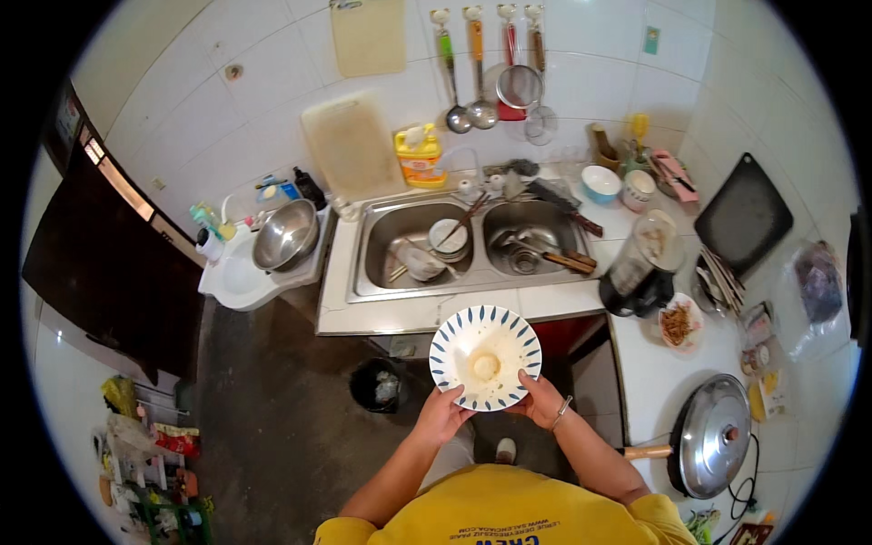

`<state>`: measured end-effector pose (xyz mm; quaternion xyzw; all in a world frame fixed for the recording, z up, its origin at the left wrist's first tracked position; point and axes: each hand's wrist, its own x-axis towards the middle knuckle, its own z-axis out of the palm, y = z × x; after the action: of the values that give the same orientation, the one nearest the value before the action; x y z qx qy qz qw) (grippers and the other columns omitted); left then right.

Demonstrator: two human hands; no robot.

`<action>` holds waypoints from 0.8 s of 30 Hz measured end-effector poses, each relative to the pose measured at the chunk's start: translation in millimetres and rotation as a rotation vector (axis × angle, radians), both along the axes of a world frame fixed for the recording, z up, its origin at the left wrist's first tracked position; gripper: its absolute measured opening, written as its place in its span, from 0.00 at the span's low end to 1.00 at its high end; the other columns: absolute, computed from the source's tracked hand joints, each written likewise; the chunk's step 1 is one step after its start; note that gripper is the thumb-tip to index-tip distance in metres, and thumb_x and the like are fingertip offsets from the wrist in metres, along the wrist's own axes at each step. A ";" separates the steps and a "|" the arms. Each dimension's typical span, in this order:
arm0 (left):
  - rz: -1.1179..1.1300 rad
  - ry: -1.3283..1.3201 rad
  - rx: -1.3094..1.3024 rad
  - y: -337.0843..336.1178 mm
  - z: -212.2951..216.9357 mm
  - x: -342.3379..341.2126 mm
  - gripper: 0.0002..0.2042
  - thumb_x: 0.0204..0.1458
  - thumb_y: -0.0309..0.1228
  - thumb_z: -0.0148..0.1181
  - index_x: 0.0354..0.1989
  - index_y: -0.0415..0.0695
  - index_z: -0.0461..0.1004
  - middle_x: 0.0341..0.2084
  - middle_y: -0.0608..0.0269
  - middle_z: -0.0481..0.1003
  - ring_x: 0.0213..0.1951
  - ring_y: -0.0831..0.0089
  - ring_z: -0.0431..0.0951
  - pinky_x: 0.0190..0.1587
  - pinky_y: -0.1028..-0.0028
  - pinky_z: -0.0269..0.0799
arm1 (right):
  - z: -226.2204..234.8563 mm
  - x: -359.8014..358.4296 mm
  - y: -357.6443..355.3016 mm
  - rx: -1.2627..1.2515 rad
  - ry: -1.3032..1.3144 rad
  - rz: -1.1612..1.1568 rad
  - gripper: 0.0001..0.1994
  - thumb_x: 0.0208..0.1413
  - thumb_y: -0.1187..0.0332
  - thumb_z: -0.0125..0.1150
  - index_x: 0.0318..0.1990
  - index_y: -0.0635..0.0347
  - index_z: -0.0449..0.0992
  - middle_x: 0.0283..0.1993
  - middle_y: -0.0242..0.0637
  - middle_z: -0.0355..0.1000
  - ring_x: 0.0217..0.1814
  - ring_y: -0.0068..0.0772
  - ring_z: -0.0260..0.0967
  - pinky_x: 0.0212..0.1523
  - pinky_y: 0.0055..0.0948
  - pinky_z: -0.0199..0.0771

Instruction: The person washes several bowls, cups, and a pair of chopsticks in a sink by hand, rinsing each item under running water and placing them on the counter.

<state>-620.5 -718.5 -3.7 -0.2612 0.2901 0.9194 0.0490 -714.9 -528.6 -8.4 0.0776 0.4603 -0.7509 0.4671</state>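
Note:
A wide white plate (486,338) with blue dashes round its rim is held out over the floor, just in front of the counter. Its inside faces up and shows yellowish smears and small food bits. My left hand (442,414) is closed on the near left of the rim. At the near right, my right hand (542,402) grips the same rim, thumb on top, with a bracelet at the wrist. Beyond the plate is a double steel sink (359,263). Its left basin has stacked bowls (450,234) with chopsticks; knives and utensils (545,252) lie in the right one.
A black trash bin (365,386) stands on the floor below the counter's edge. On the right counter are a blender (640,263), a bowl of food scraps (681,322) and a lidded pan (718,436). A steel basin (286,234) rests on the small washbasin at left.

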 end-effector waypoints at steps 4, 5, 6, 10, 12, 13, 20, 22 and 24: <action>0.140 -0.069 0.003 -62.8 -22.2 -23.3 0.20 0.52 0.26 0.45 0.55 0.44 0.55 0.50 0.56 0.65 0.49 0.61 0.68 0.51 0.60 0.65 | -22.4 -43.9 -79.0 0.047 0.005 0.092 0.20 0.53 0.54 0.52 0.50 0.51 0.60 0.43 0.34 0.69 0.42 0.32 0.70 0.40 0.38 0.72; 0.149 -0.051 0.014 -80.5 -26.7 -35.3 0.20 0.52 0.25 0.45 0.55 0.44 0.55 0.50 0.56 0.64 0.50 0.61 0.67 0.51 0.60 0.65 | -28.2 -56.6 -98.8 0.051 0.018 0.095 0.21 0.54 0.54 0.52 0.51 0.51 0.58 0.43 0.33 0.69 0.42 0.32 0.70 0.40 0.37 0.71; 0.161 -0.039 0.031 -98.1 -32.8 -44.6 0.20 0.51 0.25 0.45 0.55 0.44 0.55 0.50 0.56 0.64 0.50 0.60 0.67 0.51 0.60 0.65 | -29.5 -69.9 -117.1 0.075 0.036 0.118 0.21 0.54 0.54 0.52 0.51 0.51 0.58 0.44 0.33 0.68 0.42 0.32 0.69 0.40 0.37 0.71; 0.266 0.018 0.081 -171.4 -50.4 -93.7 0.21 0.50 0.25 0.46 0.54 0.40 0.56 0.50 0.54 0.64 0.50 0.59 0.67 0.49 0.60 0.67 | -27.8 -125.3 -187.8 0.105 0.109 0.167 0.23 0.55 0.53 0.50 0.54 0.52 0.56 0.46 0.36 0.67 0.43 0.31 0.68 0.41 0.35 0.70; 0.301 -0.003 0.153 -220.7 -77.4 -114.1 0.22 0.49 0.23 0.46 0.55 0.46 0.54 0.49 0.56 0.64 0.47 0.59 0.69 0.42 0.59 0.71 | -18.9 -149.2 -224.0 0.061 0.111 0.219 0.25 0.56 0.54 0.48 0.57 0.52 0.53 0.47 0.38 0.66 0.43 0.31 0.68 0.41 0.33 0.70; 0.326 -0.029 0.122 -243.0 -78.6 -126.3 0.22 0.50 0.23 0.44 0.55 0.46 0.54 0.49 0.56 0.63 0.47 0.59 0.69 0.42 0.60 0.71 | -14.4 -161.7 -240.6 0.031 0.120 0.237 0.26 0.56 0.54 0.47 0.59 0.52 0.51 0.47 0.39 0.66 0.44 0.31 0.67 0.42 0.32 0.70; 0.549 -0.025 0.046 -363.3 -87.2 -172.2 0.20 0.52 0.22 0.40 0.55 0.44 0.54 0.51 0.55 0.62 0.50 0.59 0.66 0.47 0.57 0.68 | -30.3 -215.8 -315.0 0.113 0.094 0.188 0.27 0.56 0.54 0.47 0.60 0.55 0.51 0.47 0.47 0.67 0.42 0.33 0.69 0.40 0.28 0.71; 0.638 -0.047 0.106 -379.6 -95.3 -177.4 0.19 0.52 0.25 0.41 0.54 0.42 0.56 0.48 0.53 0.64 0.48 0.58 0.68 0.44 0.59 0.71 | -39.6 -223.8 -317.8 0.148 0.048 0.176 0.24 0.58 0.56 0.45 0.58 0.56 0.55 0.47 0.47 0.67 0.43 0.35 0.69 0.41 0.30 0.71; 0.662 -0.051 0.128 -394.5 -104.7 -178.8 0.18 0.52 0.27 0.42 0.53 0.41 0.57 0.48 0.53 0.65 0.48 0.57 0.69 0.45 0.59 0.70 | -48.9 -229.2 -316.9 0.186 0.003 0.147 0.21 0.58 0.57 0.45 0.56 0.57 0.57 0.45 0.47 0.67 0.43 0.37 0.69 0.41 0.31 0.72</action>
<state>-799.3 -1113.0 -108.4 -0.3605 0.1302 0.8949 -0.2284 -944.1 -845.5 -57.3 0.0853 0.5331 -0.6690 0.5109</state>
